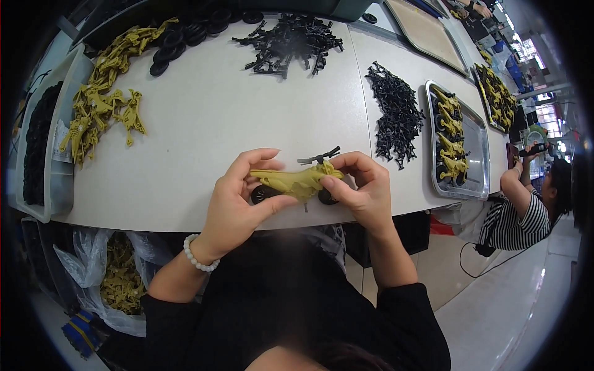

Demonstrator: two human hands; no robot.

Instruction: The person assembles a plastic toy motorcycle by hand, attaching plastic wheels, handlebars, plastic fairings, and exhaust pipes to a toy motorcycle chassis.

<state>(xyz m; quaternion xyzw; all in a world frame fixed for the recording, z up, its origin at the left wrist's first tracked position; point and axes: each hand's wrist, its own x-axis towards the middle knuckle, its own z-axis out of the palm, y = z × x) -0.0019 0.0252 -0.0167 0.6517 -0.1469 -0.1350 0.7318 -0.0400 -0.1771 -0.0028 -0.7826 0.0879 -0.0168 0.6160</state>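
Between my hands, above the near edge of the table, is a yellow toy motorcycle (291, 180) with black wheels and a black handlebar. My left hand (238, 195) is closed around its rear end, the thumb lying along its lower side near one wheel. Around the front end, by the handlebar, my right hand (364, 185) is closed, its thumb pressed against the yellow body. Parts of both wheels are hidden by my fingers. A bracelet of pale beads (201, 253) circles my left wrist.
Yellow body parts (93, 117), black wheels (185, 37), black handlebars (294, 43) and small black parts (396, 114) lie in piles. A metal tray (477, 154) holds assembled motorcycles. A plastic bin (59, 179) stands left; a bag of yellow parts (120, 275) hangs below. Another person (526, 210) works at right.
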